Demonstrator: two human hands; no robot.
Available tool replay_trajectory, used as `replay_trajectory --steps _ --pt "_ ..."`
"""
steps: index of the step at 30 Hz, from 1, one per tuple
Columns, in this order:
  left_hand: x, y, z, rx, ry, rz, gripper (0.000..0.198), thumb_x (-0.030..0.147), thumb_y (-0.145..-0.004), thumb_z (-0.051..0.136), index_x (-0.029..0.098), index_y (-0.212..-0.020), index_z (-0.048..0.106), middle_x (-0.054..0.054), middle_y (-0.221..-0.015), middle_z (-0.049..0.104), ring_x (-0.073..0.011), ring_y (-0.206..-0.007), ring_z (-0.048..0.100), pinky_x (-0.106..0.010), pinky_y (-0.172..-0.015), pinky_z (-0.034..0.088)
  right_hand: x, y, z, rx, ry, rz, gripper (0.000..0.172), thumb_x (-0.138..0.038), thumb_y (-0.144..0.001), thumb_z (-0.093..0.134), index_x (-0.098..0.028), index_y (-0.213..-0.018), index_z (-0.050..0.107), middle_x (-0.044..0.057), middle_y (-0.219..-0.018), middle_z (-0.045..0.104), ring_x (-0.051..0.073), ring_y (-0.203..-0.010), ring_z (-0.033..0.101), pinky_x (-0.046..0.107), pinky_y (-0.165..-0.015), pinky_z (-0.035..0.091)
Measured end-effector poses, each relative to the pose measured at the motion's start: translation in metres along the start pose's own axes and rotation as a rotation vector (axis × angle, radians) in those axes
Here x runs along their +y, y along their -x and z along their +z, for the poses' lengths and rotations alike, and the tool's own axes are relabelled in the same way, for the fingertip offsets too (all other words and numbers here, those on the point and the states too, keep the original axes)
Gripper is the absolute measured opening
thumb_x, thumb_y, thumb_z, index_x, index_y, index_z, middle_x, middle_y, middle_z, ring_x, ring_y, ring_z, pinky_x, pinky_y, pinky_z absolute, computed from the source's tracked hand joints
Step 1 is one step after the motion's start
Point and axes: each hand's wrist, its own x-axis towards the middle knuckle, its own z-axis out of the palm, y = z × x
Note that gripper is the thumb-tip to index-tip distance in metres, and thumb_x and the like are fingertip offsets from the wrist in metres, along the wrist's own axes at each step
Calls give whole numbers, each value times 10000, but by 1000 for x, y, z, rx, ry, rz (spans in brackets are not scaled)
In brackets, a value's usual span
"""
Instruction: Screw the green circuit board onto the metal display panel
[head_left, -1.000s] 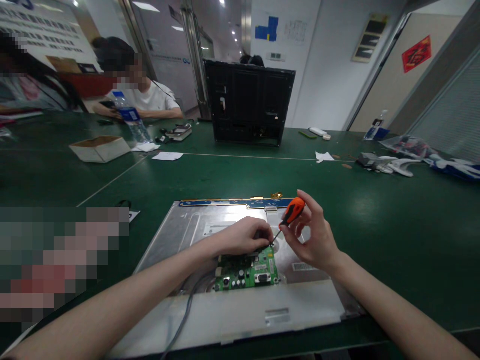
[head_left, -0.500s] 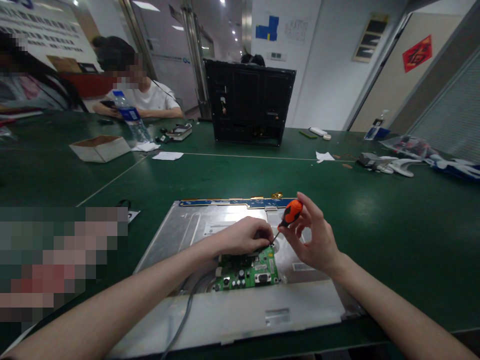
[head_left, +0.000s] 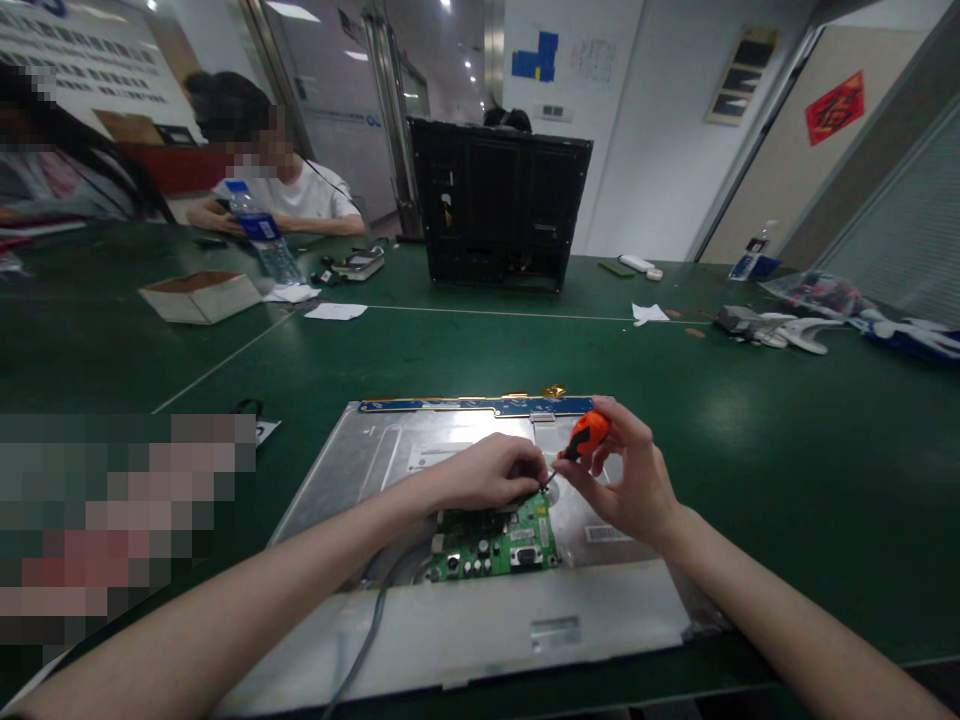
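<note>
A short screwdriver [head_left: 586, 435] with an orange and black handle is pinched in the fingers of my right hand [head_left: 634, 480]. It leans, and its tip meets the upper right corner of a green circuit board [head_left: 495, 550]. My left hand [head_left: 495, 470] rests over the board's top edge, its thumb and fingertips closed close to the screwdriver tip; what they pinch is too small to make out. The board sits on the silver metal back of a display panel [head_left: 360, 440]. A blue circuit strip [head_left: 442, 406] runs along the panel's far edge. A grey cable [head_left: 367, 640] trails from the board's left side.
A black monitor casing [head_left: 502, 210] stands upright at the back of the green table [head_left: 450, 350]. An open cardboard box [head_left: 199, 300] and a water bottle [head_left: 262, 235] are at the left. White gloves [head_left: 795, 330] lie at the right. A person [head_left: 315, 195] sits across the table.
The screwdriver handle has turned and tilted slightly lower in my right fingers, and the right index finger has come down a little. My left hand and the board have stayed in place.
</note>
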Motion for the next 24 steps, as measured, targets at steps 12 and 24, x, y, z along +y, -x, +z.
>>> replay_trajectory --steps 12,24 --pt "-1 0 0 -21 21 -10 125 135 -852 613 165 -930 706 -39 -874 713 -190 -802 637 -288 -739 462 -4 3 1 -29 23 75 789 -166 -919 566 -255 -1588 156 -47 -720 592 106 -460 549 201 -400 478" --pt "0 1 -1 -26 8 -12 130 124 -854 613 161 -940 702 -33 -868 706 -184 -796 631 -281 -731 462 -2 1 -1 -53 63 44 818 -185 -937 557 -266 -1613 103 -54 -689 573 111 -451 533 215 -400 467"
